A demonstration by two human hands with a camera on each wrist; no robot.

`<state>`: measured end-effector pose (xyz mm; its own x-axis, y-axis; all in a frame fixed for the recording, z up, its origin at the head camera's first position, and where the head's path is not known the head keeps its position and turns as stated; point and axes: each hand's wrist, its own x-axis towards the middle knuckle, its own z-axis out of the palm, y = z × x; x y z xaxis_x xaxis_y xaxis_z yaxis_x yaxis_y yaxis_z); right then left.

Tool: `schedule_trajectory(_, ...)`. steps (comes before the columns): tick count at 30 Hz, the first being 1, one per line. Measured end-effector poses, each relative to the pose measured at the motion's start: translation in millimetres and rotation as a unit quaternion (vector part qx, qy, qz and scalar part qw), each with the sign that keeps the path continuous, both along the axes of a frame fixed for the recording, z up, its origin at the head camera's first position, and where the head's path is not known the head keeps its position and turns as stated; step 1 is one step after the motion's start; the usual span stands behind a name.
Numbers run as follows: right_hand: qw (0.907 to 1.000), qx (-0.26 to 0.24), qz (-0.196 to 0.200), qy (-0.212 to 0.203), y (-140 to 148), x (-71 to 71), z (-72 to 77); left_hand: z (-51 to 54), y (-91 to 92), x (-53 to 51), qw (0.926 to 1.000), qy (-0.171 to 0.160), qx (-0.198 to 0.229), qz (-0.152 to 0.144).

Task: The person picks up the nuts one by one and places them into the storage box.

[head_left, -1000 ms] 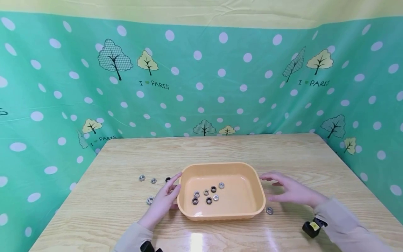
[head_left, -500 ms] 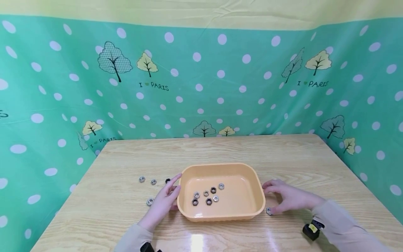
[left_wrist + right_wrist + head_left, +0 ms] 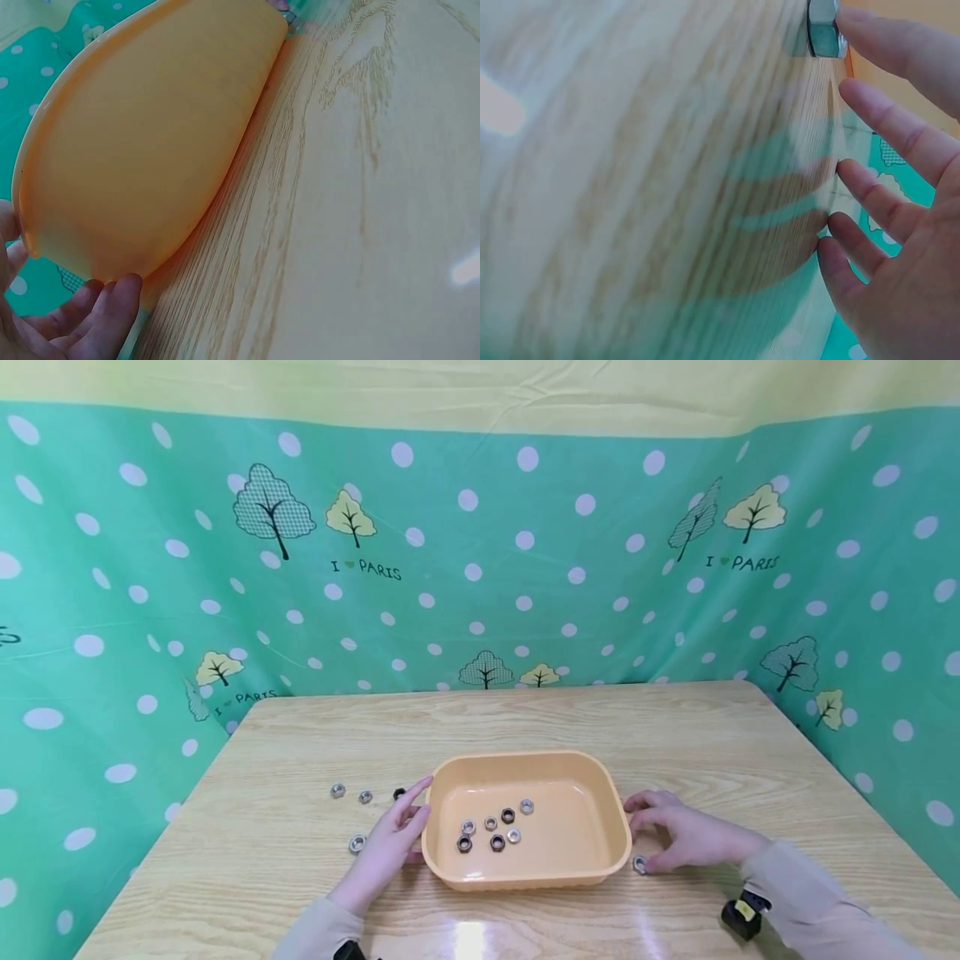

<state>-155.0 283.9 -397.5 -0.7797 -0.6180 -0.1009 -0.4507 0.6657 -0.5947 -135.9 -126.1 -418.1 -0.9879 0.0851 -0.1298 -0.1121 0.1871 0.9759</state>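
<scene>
A peach-coloured plastic basin (image 3: 558,860) stands on the table, with several hex nuts, silver and dark, lying on its floor. My left hand (image 3: 385,852) rests against its left end, index finger by the rim; in the left wrist view the fingertips (image 3: 124,289) touch the basin's end wall. Right of the basin, my right hand (image 3: 686,835) reaches down with fingers spread and loosely bent. Its thumb (image 3: 885,41) touches a silver hex nut (image 3: 825,30) lying on the wood near the basin's right front corner. The right fingertips are close to the basin's right side.
Left of the basin lie loose nuts on the table (image 3: 247,860): two silver nuts (image 3: 338,790) farther back, a dark nut (image 3: 399,793) beside the left fingers, and a larger silver nut (image 3: 357,843) by the left wrist. A green dotted curtain (image 3: 480,552) hangs behind.
My right hand has come down and its thumb has reached the nut at the basin's right. The left hand stays at the basin's left end. The head view has tilted up slightly.
</scene>
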Motion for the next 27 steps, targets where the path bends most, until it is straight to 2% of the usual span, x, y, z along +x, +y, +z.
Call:
schedule_trajectory(14, 0.9987, 0.018, 0.015, 0.045, 1.3, 3.1, -4.6, -1.9, -0.4, -0.8, 1.0, 0.0, -0.002, 0.002)
schedule_trajectory(27, 0.9964, 0.01, 0.018, 0.083, 1.6, 7.0, -8.7, -1.1, -0.8, -0.2, 1.0, 0.0, -0.009, 0.0)
